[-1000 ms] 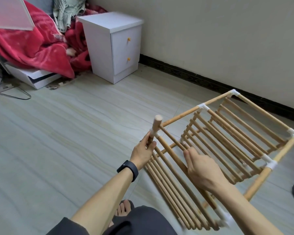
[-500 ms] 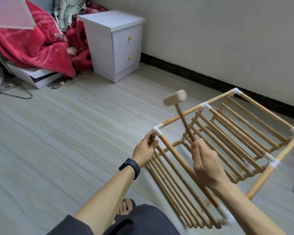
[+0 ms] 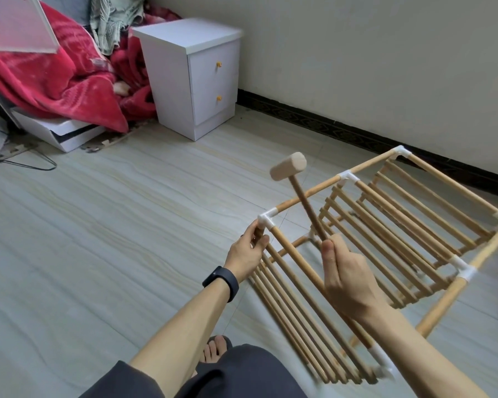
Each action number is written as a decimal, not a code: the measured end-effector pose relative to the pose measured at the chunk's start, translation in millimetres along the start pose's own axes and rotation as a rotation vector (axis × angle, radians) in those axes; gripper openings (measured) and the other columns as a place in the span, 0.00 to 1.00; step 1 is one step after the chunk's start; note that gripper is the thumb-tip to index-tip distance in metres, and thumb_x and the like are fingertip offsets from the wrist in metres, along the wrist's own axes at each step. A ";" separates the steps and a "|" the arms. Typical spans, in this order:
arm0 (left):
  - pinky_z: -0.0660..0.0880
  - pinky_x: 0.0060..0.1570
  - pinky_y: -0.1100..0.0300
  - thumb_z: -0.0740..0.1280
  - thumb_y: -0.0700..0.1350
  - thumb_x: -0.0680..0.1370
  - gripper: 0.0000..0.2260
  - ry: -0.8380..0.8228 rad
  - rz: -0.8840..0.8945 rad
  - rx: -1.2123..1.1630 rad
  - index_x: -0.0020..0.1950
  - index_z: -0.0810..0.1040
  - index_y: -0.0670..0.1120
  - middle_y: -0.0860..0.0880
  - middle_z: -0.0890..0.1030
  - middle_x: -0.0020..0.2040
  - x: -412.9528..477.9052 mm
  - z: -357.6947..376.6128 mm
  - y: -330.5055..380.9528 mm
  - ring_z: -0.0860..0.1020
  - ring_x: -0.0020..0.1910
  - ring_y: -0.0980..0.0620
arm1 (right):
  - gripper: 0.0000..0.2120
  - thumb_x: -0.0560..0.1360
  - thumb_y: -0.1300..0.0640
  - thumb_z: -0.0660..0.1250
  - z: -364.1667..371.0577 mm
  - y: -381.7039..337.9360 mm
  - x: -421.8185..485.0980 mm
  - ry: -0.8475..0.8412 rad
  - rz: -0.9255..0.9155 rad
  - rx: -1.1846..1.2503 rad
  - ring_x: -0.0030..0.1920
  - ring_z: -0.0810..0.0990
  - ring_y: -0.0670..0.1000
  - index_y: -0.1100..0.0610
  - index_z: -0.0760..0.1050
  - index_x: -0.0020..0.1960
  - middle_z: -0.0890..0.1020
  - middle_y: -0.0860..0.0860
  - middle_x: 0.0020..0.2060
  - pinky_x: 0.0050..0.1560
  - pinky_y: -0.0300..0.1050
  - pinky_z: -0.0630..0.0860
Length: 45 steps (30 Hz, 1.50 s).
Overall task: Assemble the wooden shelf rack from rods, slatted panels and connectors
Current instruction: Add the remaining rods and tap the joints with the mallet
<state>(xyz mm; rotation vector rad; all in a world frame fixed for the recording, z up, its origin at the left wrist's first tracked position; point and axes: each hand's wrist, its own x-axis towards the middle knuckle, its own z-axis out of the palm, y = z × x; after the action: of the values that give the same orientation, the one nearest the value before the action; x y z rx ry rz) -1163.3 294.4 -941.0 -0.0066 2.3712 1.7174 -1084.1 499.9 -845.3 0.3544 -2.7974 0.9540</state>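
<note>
Currently: left hand [image 3: 246, 252] clamps the short rod stub [image 3: 259, 233] right under the white corner connector [image 3: 266, 222], thumb and fingers wrapped round it. Right hand [image 3: 348, 277] fists the handle of the wooden mallet [image 3: 288, 166]. Mallet head is up in the air, above and slightly right of that corner, not touching it. Handle crosses in front of the top rail [image 3: 324, 186].

Position: the shelf rack [image 3: 449, 182] sits tilted in front of the person, right half of view, with rods joined by white connectors at corners and mid-rail. Both panels are fitted: near slatted panel [image 3: 293, 317] runs down toward the knee, far slatted panel [image 3: 400, 225] sits inside the frame. Can't tell where the rack meets the floor [image 3: 98, 225].

Black wristband [image 3: 222, 282] on left wrist. Background: white two-drawer nightstand [image 3: 190, 73] by the wall, red blanket [image 3: 55, 79] beside it, wire hanger [image 3: 26, 163] on the floor far left.
</note>
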 end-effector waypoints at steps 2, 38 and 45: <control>0.73 0.56 0.55 0.60 0.56 0.84 0.20 0.001 -0.030 0.035 0.76 0.66 0.59 0.56 0.75 0.60 1.0 2.1 0.6 0.74 0.63 0.52 | 0.18 0.84 0.41 0.45 2.6 -0.1 1.3 -0.206 0.096 -0.190 0.23 0.70 0.46 0.48 0.66 0.44 0.74 0.51 0.26 0.24 0.40 0.68; 0.72 0.64 0.52 0.61 0.48 0.80 0.23 0.035 -0.303 0.659 0.76 0.66 0.51 0.45 0.69 0.74 199.6 -175.8 -43.6 0.72 0.68 0.45 | 0.17 0.85 0.43 0.46 96.2 -22.3 251.4 -0.043 -0.034 -0.570 0.43 0.68 0.54 0.51 0.66 0.46 0.74 0.47 0.41 0.41 0.50 0.65; 0.67 0.69 0.49 0.61 0.49 0.80 0.25 0.029 -0.357 1.033 0.78 0.63 0.52 0.46 0.52 0.81 283.9 -229.7 -110.4 0.63 0.74 0.43 | 0.06 0.85 0.51 0.51 209.9 -13.0 361.3 -0.493 0.047 -0.582 0.41 0.70 0.56 0.53 0.62 0.52 0.66 0.48 0.37 0.33 0.47 0.59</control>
<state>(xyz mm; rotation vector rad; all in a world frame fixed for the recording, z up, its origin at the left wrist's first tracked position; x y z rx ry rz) -1465.5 77.6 -1025.9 -0.2670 2.7562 0.2386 -1443.2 298.9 -918.9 0.4847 -3.3522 0.0127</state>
